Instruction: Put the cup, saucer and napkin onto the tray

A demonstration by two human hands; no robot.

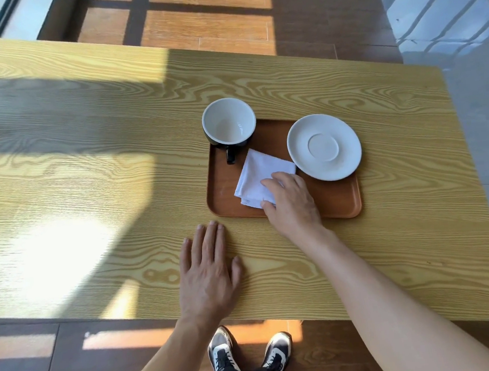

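**Tray with cup, saucer and napkin; both hands in view**

Table (88, 169): yellow wood-grain top, part in sun, part in shadow.

Tray (339, 197): brown, rounded corners, lying flat on the table right of centre.

Cup (228, 121): white inside, dark outside, upright at the tray's far left corner, its rim overhanging the tray edge in this view; dark handle points toward the person.

Saucer (324, 147): white, at the tray's far right, its rim reaching past the tray's right edge.

Napkin (258, 173): white, folded, lying on the tray between cup and saucer, nearer the front.

Right hand (290, 200): over the tray's near edge, fingertips and thumb on the napkin's near right corner; grip narrow, pinching or pressing the cloth, which of the two cannot be told.

Left hand (209, 271): flat on the table, palm down, fingers spread, just in front of the tray's near left corner; grip wide, holding nothing.

Shoes (249, 353): dark and white pair on the floor below the table's edge.
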